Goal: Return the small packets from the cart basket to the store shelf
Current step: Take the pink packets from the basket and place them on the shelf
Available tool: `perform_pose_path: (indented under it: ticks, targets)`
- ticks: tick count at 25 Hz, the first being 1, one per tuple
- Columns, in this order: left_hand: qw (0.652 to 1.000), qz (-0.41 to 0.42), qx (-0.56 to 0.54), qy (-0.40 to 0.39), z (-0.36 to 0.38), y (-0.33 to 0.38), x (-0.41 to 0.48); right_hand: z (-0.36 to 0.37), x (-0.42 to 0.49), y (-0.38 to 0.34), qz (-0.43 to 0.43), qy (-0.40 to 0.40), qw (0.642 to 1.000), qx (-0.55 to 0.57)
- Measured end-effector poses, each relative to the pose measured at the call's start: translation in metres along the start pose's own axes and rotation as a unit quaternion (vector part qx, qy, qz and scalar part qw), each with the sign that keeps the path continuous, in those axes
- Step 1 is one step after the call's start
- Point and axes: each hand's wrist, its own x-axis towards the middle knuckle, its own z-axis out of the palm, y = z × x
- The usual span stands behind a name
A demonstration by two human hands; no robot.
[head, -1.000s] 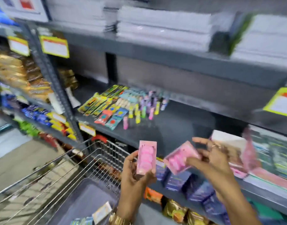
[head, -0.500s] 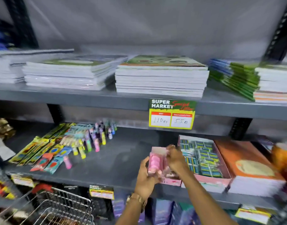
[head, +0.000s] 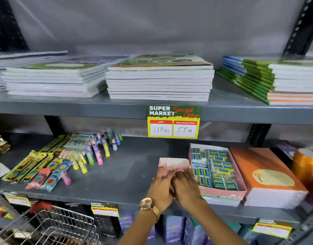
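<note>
- Hands: we see our left hand point(head: 161, 188) and right hand point(head: 185, 188) curled together over small pink packets point(head: 173, 165) on the grey metal shelf point(head: 116, 174); exact grip hidden.
- Risk: we judge a loose release could tip them off the front edge.

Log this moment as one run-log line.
phase: placing | left hand, right hand: both on pink packets | location: middle shelf, left of eraser box | release: not yet

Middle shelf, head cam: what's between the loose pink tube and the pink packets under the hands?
Bare grey shelf in the head view: nothing lies between the pink tube and the pink packets that the left hand and right hand are on.
</note>
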Motion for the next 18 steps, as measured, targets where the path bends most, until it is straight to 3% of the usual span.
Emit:
perform_pose_path:
  ticks: [5,12,16,18]
  targets:
    - [0.998,-0.032,0.049,0.024,-0.004,-0.022,0.006,0.003,-0.003,-0.007,0.037,0.003,0.999,-0.008]
    - [0.965,0.023,0.251,0.07,-0.002,-0.03,0.002,-0.001,0.003,-0.003,0.065,0.014,0.997,-0.034]
    - [0.975,-0.005,0.192,0.109,-0.014,-0.044,-0.02,-0.007,-0.001,-0.025,0.057,0.027,0.998,-0.027]
    - [0.982,-0.049,0.13,0.13,-0.027,-0.072,-0.045,-0.006,-0.009,-0.06,-0.007,0.048,0.999,0.026]
